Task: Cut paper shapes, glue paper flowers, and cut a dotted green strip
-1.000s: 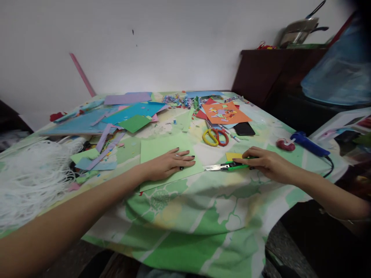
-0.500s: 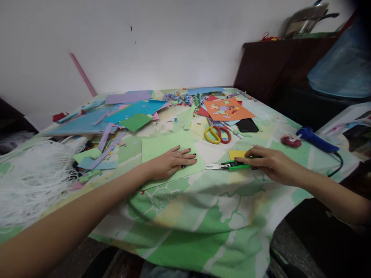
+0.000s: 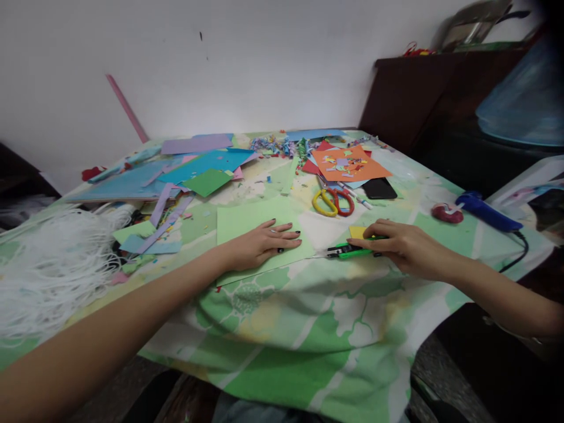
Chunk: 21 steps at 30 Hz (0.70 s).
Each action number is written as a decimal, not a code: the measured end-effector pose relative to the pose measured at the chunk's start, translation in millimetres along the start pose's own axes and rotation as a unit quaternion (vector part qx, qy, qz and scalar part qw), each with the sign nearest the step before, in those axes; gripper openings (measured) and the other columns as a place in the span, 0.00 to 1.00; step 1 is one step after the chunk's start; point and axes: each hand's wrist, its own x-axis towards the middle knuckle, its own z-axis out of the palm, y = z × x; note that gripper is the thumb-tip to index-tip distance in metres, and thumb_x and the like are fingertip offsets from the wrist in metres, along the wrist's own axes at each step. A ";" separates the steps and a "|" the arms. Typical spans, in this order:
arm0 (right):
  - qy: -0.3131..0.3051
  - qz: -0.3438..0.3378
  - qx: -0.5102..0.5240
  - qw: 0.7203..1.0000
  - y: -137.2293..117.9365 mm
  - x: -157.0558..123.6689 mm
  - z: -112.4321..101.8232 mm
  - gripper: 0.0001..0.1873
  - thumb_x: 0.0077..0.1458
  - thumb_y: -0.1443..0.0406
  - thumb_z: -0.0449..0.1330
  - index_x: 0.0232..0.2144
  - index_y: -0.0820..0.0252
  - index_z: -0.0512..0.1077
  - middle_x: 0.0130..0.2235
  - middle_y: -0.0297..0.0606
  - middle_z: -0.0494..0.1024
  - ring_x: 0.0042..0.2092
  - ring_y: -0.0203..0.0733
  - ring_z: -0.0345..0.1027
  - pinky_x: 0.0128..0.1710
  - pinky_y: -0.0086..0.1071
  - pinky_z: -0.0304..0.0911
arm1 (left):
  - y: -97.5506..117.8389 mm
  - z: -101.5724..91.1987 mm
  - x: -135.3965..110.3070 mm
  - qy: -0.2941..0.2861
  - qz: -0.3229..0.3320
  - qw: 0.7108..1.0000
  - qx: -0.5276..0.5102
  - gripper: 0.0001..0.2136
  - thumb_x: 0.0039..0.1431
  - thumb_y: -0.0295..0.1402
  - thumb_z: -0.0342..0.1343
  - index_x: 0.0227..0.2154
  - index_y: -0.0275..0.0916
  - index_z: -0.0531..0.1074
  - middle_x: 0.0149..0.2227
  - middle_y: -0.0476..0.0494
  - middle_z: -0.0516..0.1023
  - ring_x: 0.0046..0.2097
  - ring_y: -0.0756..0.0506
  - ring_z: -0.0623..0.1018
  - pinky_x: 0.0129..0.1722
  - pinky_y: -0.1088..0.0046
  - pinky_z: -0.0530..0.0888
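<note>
My left hand (image 3: 264, 244) lies flat with its fingers spread on a sheet of light green paper (image 3: 238, 220), pressing it to the tablecloth. To its right, my right hand (image 3: 400, 247) is closed around a green and black utility knife (image 3: 350, 251). The knife's thin blade points left and its tip is by the paper's right edge. Just behind the knife is a small yellow paper piece (image 3: 356, 232), partly hidden by my right fingers. Scissors with yellow and red handles (image 3: 332, 202) lie farther back.
A black phone (image 3: 379, 188) and orange paper (image 3: 350, 167) with scraps lie at the back right. A blue corded tool (image 3: 489, 212) rests on the right. White cords (image 3: 61, 270) are heaped on the left. Coloured papers (image 3: 207, 167) cover the back left.
My right hand has turned the utility knife slightly, so its blade looks thinner, and drawn its fingers forward a little on the handle. My left hand stays flat on the paper.
</note>
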 end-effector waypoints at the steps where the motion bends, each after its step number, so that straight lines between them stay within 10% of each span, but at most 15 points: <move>1: 0.000 -0.006 -0.004 1.000 -2.9 3.0 0.2 0.31 0.56 0.76 0.47 0.57 0.47 0.68 0.40 0.42 0.74 0.42 0.46 0.67 0.39 0.35 0.63 | -0.1 0.0 0.1 -0.001 0.000 1.000 0.000 0.23 0.66 0.27 0.39 0.61 0.51 0.57 0.65 0.50 0.58 0.68 0.45 0.52 0.65 0.49 0.45; 21: -0.011 -0.066 -0.041 0.997 -40.2 36.3 8.0 0.35 0.49 0.79 0.50 0.59 0.53 0.65 0.41 0.43 0.73 0.41 0.45 0.65 0.37 0.34 0.60 | -0.7 -0.3 1.5 -0.018 -0.008 1.000 -0.003 0.21 0.68 0.29 0.39 0.62 0.50 0.57 0.66 0.49 0.57 0.68 0.45 0.50 0.65 0.50 0.43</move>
